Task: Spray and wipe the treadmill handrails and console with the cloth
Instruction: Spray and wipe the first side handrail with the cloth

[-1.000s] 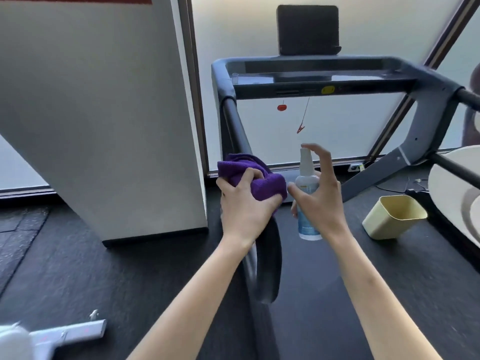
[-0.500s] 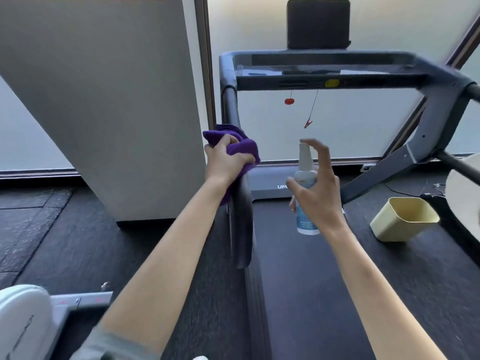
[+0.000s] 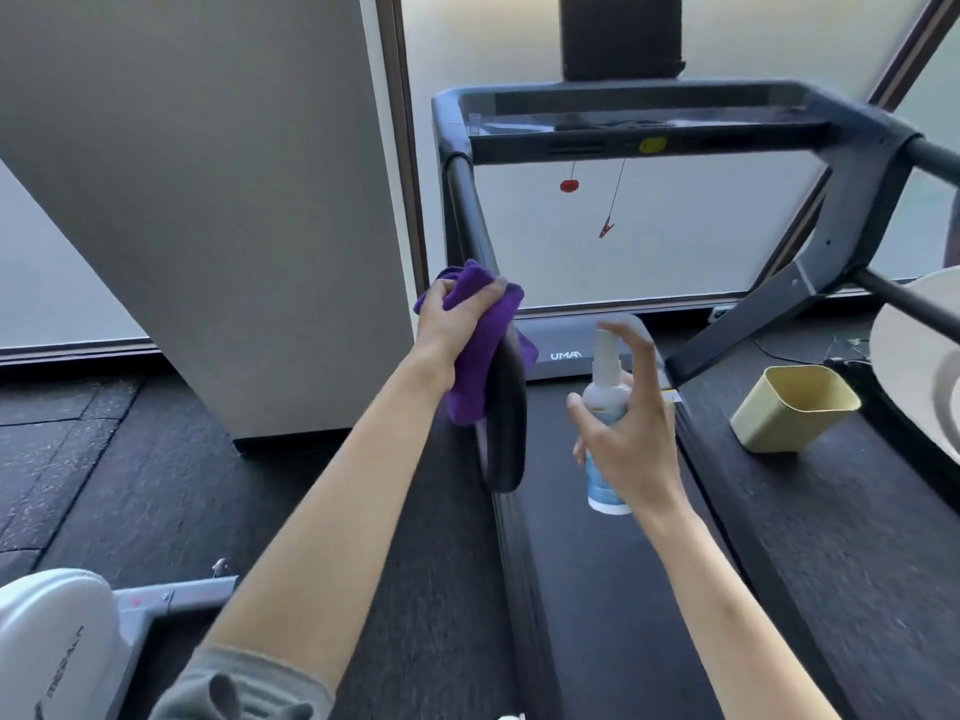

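Note:
My left hand grips a purple cloth wrapped over the treadmill's left handrail, partway up from its rounded black end. My right hand holds a small white and blue spray bottle upright over the treadmill belt, with a finger raised by the nozzle. The dark console spans the top, with a black screen above it. A red safety key and clip hang beneath it. The right handrail runs off at the right edge.
A pale yellow bin sits on the floor right of the belt. A white round machine part fills the right edge. A large white pillar stands left of the treadmill. White and grey equipment lies at the bottom left.
My left hand has slid the cloth up the left handrail, away from its near end. The right hand keeps the bottle upright in about the same place. The camera has tilted down a little.

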